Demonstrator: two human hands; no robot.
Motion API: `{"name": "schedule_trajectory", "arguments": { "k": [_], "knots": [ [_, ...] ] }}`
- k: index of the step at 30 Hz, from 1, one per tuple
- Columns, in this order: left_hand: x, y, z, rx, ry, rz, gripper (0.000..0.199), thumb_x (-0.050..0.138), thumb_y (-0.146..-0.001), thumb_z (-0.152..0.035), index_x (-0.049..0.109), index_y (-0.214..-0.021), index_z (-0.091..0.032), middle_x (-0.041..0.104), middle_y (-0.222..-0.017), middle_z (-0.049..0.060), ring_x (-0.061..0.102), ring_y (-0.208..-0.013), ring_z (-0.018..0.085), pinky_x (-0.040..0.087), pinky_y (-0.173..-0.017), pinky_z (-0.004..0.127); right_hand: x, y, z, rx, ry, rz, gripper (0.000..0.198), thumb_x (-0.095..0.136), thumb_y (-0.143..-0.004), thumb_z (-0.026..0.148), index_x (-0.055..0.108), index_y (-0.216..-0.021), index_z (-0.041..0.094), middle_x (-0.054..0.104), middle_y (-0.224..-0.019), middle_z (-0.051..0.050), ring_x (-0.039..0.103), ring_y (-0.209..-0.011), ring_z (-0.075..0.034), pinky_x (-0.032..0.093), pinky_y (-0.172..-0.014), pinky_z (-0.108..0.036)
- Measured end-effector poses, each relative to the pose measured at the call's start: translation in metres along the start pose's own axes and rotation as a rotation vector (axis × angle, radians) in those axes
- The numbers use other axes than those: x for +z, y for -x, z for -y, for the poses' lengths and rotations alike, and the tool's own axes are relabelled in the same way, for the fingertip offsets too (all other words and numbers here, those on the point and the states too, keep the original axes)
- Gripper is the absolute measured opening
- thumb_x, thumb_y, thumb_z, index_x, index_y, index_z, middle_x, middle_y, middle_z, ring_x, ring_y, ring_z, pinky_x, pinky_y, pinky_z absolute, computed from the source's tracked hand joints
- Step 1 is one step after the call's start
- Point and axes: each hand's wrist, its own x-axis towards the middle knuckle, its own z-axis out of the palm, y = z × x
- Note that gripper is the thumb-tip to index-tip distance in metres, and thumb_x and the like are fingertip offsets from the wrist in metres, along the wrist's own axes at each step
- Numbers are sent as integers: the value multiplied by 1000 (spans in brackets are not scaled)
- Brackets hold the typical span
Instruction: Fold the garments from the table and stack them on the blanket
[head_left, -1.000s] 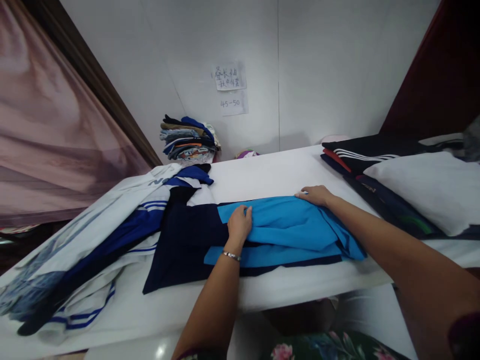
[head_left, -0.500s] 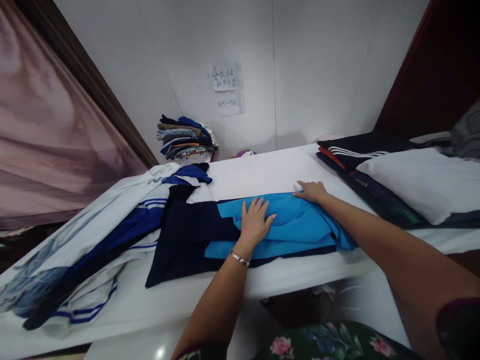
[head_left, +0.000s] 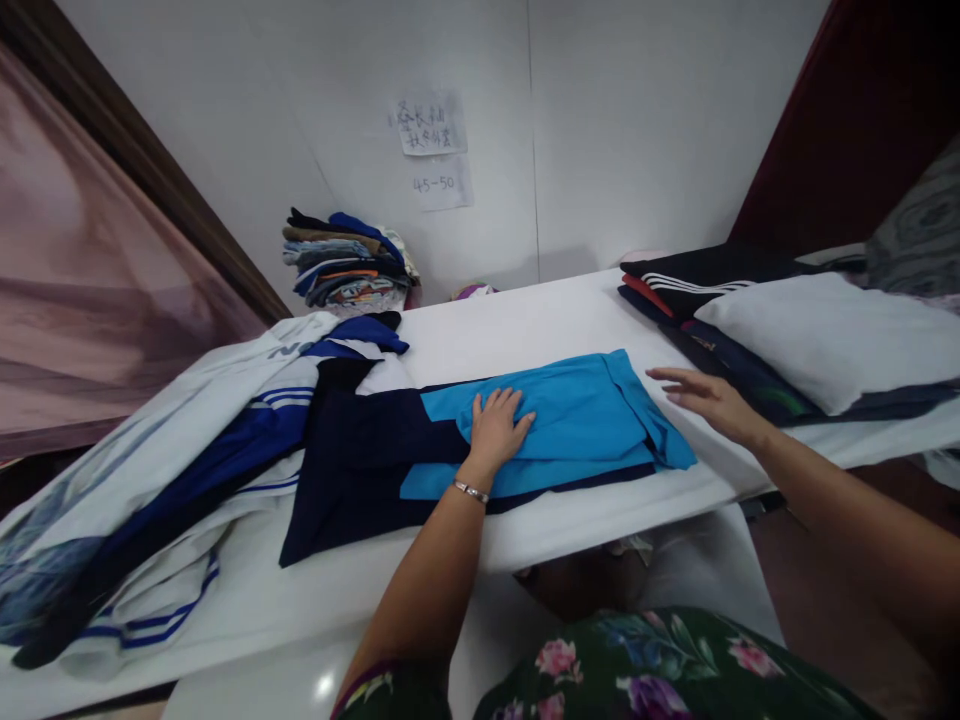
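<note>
A blue and navy jacket (head_left: pixel 570 420) lies partly folded in a long strip across the white table (head_left: pixel 517 335). Its dark navy end is at the left, the bright blue part at the right. My left hand (head_left: pixel 495 430) rests flat on the blue cloth near the middle, fingers spread. Just past the garment's right end, my right hand (head_left: pixel 709 402) hovers apart from it, fingers stretched out and holding nothing. A loose flap of blue cloth hangs at that right end.
Unfolded white and blue jackets (head_left: pixel 187 430) are heaped on the left. A stack of folded clothes (head_left: pixel 349 262) stands at the back wall. Dark folded garments (head_left: pixel 682 285) and a white one (head_left: pixel 817 335) lie at the right. Handwritten paper notes (head_left: pixel 433 150) hang on the wall.
My right hand has come off the blue cloth's far edge and moved right. The right end now lies flatter and straighter. My left hand stays on the garment; the view has shifted slightly.
</note>
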Motion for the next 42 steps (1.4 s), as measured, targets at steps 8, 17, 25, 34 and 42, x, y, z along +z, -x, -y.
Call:
{"name": "schedule_trajectory", "arguments": {
  "k": [8, 17, 25, 34, 42],
  "knots": [
    [-16, 9, -26, 244, 74, -154, 43, 50, -94, -46, 57, -131, -25, 55, -139, 7, 38, -138, 28, 13, -119, 55, 12, 76, -5, -137, 261, 179, 72, 60, -83, 53, 35, -149, 35, 30, -157, -1, 31, -142, -29, 31, -116, -49],
    [-6, 15, -36, 352, 138, 230, 75, 52, -85, -67, 38, -147, -27, 38, -153, 9, 30, -143, 29, 15, -118, 55, 51, 52, -5, -207, 428, -48, 53, 43, -92, 34, 43, -145, 27, 43, -149, -4, 41, -137, -25, 35, -114, -47],
    [-11, 14, -36, 316, 165, 267, 74, 54, -84, -65, 41, -146, -27, 38, -153, 8, 29, -143, 30, 14, -118, 54, 71, 53, -4, -229, 699, -9, 55, 42, -83, 9, 55, -134, 23, 48, -145, -7, 41, -137, -29, 45, -103, -49],
    [-9, 14, -34, 335, 155, 336, 92, 54, -74, -78, 35, -149, -29, 29, -158, 7, 21, -146, 32, 6, -120, 54, 73, 52, -13, -308, 695, 123, 78, 42, -71, -3, 42, -146, 20, 18, -160, -8, 11, -147, -31, 33, -112, -56],
    [-8, 17, -32, 332, 184, 323, 82, 45, -81, -76, 39, -147, -27, 31, -157, 5, 21, -146, 29, 7, -120, 52, 48, 56, 0, 170, -325, -99, 63, 53, -86, 40, 38, -147, 31, 31, -156, 0, 27, -143, -24, 29, -115, -42]
  ]
}}
